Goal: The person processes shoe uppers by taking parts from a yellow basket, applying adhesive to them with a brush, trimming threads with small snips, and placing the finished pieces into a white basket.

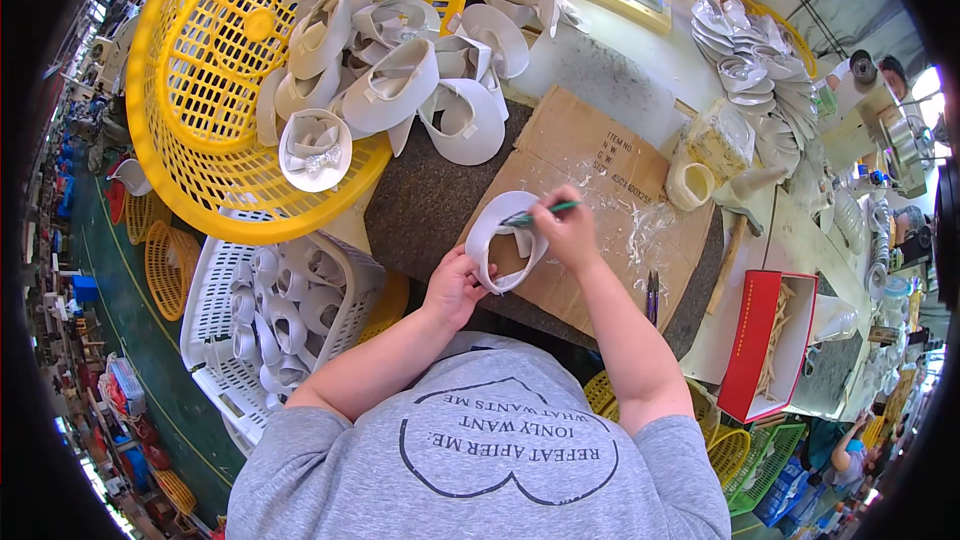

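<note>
My left hand (456, 289) pinches the lower left edge of a white ring-shaped piece, which looks like a shoe upper (484, 230). The piece is held tilted above a flat sheet of brown cardboard (590, 175), which shows through its opening. In my right hand (570, 231) is a slim green pen-like tool (522, 219), gripped between thumb and fingers. Its tip meets the inner rim of the upper; whether it ends in a brush or a point is too small to tell. White strands of residue lie on the cardboard to the right of my hands.
A yellow basket (150, 130) heaped with white uppers (400, 85) stands at the far left. Below it is a white crate (215, 305) of rolled white pieces. Rightward lie two dark pens (653, 298), a white-crusted pot (690, 183), a hammer (738, 230) and a red box (750, 340) of sticks.
</note>
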Motion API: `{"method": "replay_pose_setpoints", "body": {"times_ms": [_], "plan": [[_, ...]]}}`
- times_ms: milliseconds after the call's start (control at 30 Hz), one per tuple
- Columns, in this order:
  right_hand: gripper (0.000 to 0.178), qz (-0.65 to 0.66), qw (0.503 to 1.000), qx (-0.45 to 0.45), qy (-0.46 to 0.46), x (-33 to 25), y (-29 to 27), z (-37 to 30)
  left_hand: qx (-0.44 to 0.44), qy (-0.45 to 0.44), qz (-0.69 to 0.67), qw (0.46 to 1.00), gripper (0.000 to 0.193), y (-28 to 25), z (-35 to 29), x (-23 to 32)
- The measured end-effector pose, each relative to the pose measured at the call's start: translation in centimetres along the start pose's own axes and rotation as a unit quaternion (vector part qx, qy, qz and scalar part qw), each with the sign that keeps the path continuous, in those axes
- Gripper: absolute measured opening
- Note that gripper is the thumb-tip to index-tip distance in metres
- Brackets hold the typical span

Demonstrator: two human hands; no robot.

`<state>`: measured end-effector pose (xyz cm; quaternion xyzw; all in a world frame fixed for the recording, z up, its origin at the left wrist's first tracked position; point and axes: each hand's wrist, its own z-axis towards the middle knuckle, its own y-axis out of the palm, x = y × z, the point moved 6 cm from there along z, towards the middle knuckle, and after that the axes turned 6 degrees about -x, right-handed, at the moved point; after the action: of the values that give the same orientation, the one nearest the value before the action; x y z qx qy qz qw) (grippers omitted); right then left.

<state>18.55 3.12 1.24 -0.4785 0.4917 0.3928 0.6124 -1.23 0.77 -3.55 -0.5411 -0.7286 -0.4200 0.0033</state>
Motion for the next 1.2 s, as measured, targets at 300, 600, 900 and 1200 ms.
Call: {"method": "replay_pose_setpoints", "body": {"times_ms": [300, 600, 900, 1200], "plan": [[0.011, 0.117, 0.98, 0.14, 0.087, 0.5, -2.8, -3.1, 0.009, 0.012, 0.008, 1.0, 0.041, -0.3, -0.4, 0.3], [0.016, 0.068, 0.997, 0.005, -0.029, 0.1, 1.0, -1.3, 0.01, -0.011, 0.046, 0.999, 0.033, -0.6, -0.6, 0.0], [0.022, -0.237, 0.959, 0.022, -0.153, -1.2, -1.3, -5.7, -0.033, 0.007, -0.018, 0.999, 0.021, 1.2, -1.9, 0.3], [0.013, 0.017, 0.999, -0.014, -0.025, -0.8, -2.1, -11.0, -0.024, 0.146, -0.009, 0.989, 0.024, -0.3, -2.6, -1.7]]}}
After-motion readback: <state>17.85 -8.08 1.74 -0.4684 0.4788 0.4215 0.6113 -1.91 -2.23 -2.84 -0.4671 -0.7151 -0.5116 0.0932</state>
